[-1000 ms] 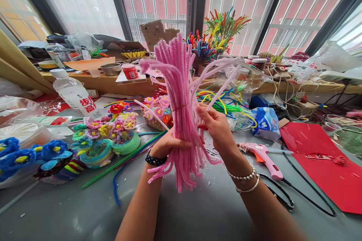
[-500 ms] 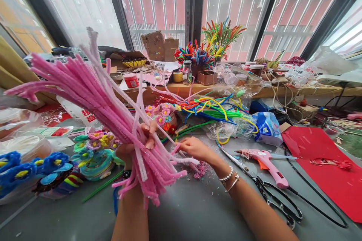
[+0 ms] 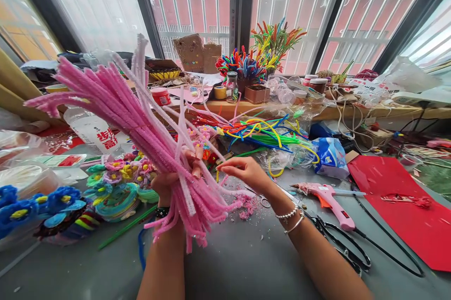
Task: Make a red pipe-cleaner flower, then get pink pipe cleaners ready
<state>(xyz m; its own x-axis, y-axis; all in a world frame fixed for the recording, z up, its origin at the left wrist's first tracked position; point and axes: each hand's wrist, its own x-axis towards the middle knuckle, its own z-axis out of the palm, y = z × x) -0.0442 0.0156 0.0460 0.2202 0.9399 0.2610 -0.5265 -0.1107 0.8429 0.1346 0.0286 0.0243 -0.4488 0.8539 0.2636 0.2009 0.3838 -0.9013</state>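
Observation:
My left hand (image 3: 193, 163) is wrapped round a thick bundle of pink pipe cleaners (image 3: 141, 131), holding it slanted above the grey table. Several paler pink stems cross over the fingers. To the right of the bundle, my right hand (image 3: 248, 174) has thumb and forefinger brought together at the end of one pale pink pipe cleaner (image 3: 211, 144). Beneath the hands, a small heap of pink clippings (image 3: 246, 206) lies on the table. Black-handled scissors (image 3: 338, 239) rest beside my right forearm, partly hidden by it.
A pink glue gun (image 3: 329, 199) and red sheet (image 3: 398, 187) lie at right. Fuzzy flower pots (image 3: 118, 196) and blue flowers (image 3: 21, 213) stand at left. Behind are loose coloured stems (image 3: 260, 133), a tissue pack (image 3: 331, 157) and a cluttered wooden ledge (image 3: 197, 105).
The bundle in my left hand has shifted right and become slightly more upright. My right hand has risen a little, its fingers still at the pale stem's end.

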